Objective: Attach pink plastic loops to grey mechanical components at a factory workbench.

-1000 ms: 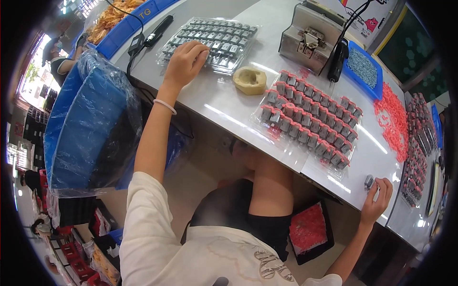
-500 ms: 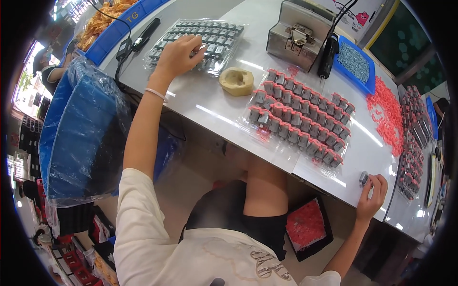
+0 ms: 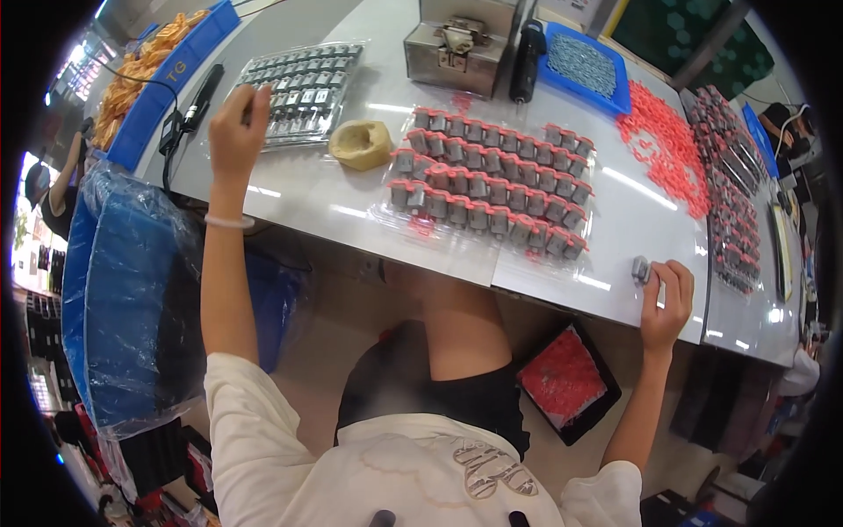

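Two yellow capital letters (image 3: pixel 176 70) stand on the wall of the blue crate (image 3: pixel 195 53) by the table's (image 3: pixel 448 255) far left corner. The shirt (image 3: pixel 395 479) bears a print (image 3: pixel 496 472), unreadable as words.

Single head-worn fisheye, close overhead, facing down and forward; wearer's shirt (image 3: pixel 395 465) lower centre, table (image 3: pixel 299 193) across upper half.

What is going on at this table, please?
A person works at a white table. The left hand is curled beside a clear tray of grey parts; I cannot see whether it holds anything. The right hand touches one loose grey part. Between the hands lie a yellow block and rows of red-topped grey parts.
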A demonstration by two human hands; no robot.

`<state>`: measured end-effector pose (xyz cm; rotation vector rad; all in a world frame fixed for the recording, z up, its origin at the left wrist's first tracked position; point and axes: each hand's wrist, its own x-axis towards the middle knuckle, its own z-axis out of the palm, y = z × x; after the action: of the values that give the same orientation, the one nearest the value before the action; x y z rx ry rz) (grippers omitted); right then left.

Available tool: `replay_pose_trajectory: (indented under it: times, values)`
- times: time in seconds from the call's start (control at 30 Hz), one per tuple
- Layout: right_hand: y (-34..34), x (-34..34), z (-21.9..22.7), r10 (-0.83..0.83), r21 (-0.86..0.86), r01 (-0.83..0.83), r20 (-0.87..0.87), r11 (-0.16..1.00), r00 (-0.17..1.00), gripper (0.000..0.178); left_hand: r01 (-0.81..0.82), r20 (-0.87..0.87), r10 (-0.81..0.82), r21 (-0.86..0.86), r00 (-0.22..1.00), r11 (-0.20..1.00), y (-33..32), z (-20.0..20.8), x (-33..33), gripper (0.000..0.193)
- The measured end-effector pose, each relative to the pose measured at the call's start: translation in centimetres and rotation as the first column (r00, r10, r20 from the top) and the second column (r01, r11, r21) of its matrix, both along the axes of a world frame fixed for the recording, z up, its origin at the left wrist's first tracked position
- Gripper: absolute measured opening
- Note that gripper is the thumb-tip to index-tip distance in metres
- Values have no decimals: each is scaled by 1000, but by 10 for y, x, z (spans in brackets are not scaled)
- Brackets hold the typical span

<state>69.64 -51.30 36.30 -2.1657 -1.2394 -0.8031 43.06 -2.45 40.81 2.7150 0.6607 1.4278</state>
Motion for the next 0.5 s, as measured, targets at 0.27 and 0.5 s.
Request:
replay_pose_trajectory:
  times: [0.27,0.5]
  values:
    - [22,-80,4,273,314,-142,-427,939,862,10,572,292,-506,-220,812,790,-205,-15,-11,49]
    - [34,-187,-6,392,606,-433,-781,667,-487,40,848,150,-840,-201,521,490,-291,-37,-4,48]
